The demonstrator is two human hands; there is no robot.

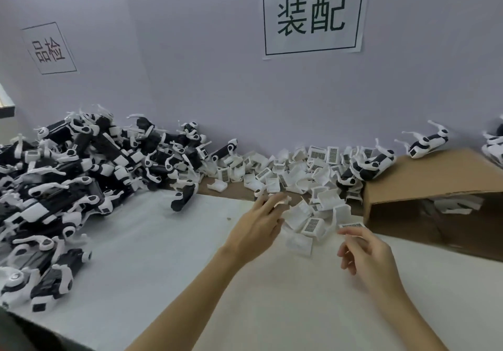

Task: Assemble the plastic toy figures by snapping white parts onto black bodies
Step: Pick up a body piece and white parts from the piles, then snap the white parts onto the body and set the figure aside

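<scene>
White table [141,241], two hands (left [257,222], right [366,252]), one cardboard box [435,179].

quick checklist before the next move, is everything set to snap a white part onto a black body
1. White part in right hand: ok, its fingers pinch a white part.
2. Left hand free: ok, fingers straight over the loose white parts.
3. Black body in hand: not ok, neither hand holds one.
4. Black body near: ok, one lies at the edge of the heap of figures.
5. Part's orientation: cannot tell.
</scene>
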